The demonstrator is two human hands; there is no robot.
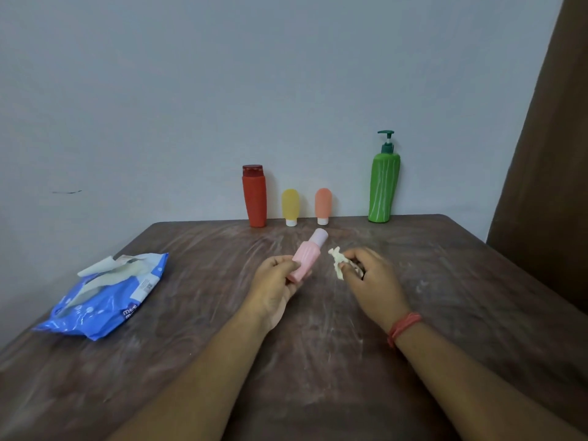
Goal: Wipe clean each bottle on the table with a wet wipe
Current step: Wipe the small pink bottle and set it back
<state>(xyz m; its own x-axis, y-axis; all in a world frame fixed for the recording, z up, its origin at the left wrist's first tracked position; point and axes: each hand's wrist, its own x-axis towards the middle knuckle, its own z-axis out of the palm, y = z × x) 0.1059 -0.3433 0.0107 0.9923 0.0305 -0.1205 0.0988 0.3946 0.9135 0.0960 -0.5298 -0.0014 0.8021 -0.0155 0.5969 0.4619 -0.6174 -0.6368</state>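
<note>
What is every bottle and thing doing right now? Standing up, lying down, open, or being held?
pink bottle: tilted, cap on, held by the left hand.
wet wipe: crumpled, pinched by the right hand, not touching the bottle.
red bottle: upright, capped.
yellow bottle: standing on its cap.
orange bottle: standing on its cap.
green pump bottle: upright.
wipes pack: lying flat, flap open.

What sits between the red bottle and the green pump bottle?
Head view: the yellow tube and the orange tube, both cap-down, between the red bottle and the green pump bottle.
</note>
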